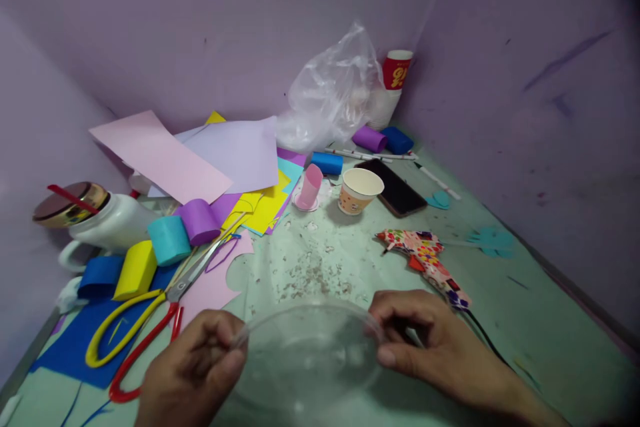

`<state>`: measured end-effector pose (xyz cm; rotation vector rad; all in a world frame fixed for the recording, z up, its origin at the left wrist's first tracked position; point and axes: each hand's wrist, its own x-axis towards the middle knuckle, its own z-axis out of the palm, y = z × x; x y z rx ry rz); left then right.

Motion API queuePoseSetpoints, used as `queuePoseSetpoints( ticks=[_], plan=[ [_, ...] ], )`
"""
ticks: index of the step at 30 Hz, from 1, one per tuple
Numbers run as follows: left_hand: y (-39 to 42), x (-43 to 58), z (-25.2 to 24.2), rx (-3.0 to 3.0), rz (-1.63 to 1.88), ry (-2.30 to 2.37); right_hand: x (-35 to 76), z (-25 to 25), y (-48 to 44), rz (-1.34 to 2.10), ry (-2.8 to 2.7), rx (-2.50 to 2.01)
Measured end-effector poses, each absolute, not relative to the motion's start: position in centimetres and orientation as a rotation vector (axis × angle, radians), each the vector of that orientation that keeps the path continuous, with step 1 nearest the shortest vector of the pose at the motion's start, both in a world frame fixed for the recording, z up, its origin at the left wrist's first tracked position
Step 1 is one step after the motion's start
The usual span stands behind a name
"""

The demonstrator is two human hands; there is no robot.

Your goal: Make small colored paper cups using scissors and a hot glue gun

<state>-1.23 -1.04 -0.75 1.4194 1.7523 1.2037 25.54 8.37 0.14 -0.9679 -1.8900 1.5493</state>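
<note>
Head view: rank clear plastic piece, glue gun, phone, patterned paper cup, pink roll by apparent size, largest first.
1. Clear plastic piece, helped by being nearest the camera
2. Glue gun
3. Phone and patterned paper cup: too alike to rank
4. Pink roll

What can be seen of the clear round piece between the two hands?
The clear round piece looks like thin, colourless, see-through plastic with a rounded rim; the green table shows through it. Lid or shallow bowl, I cannot tell. The left hand and right hand pinch its rim from opposite sides, at the table's near part; whether it touches the table is unclear.
</note>
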Motion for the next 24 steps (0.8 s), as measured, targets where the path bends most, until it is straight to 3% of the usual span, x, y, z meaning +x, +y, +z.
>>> queuePoseSetpoints(
  ticks=[4,7,14,24],
  plan=[
    [-0.8,-2.9,0.7,2.063,1.149,1.636,25.8,0.4,8.6,1.006,-1.919,-0.615],
    [-0.4,-2.3,0.0,2.393,1.041,1.663,25.8,-0.6,8.5,0.739,-2.054,-0.626],
    [0.1,-0.2,-3.2,2.591,0.996,1.680,26.4,-4.0,7.6,0.593,-2.275,-0.839],
    [0.1,1.0,-2.8,2.589,1.085,1.590,25.6,-3.4,7.8,0.473,-2.272,-0.737]
  ],
)
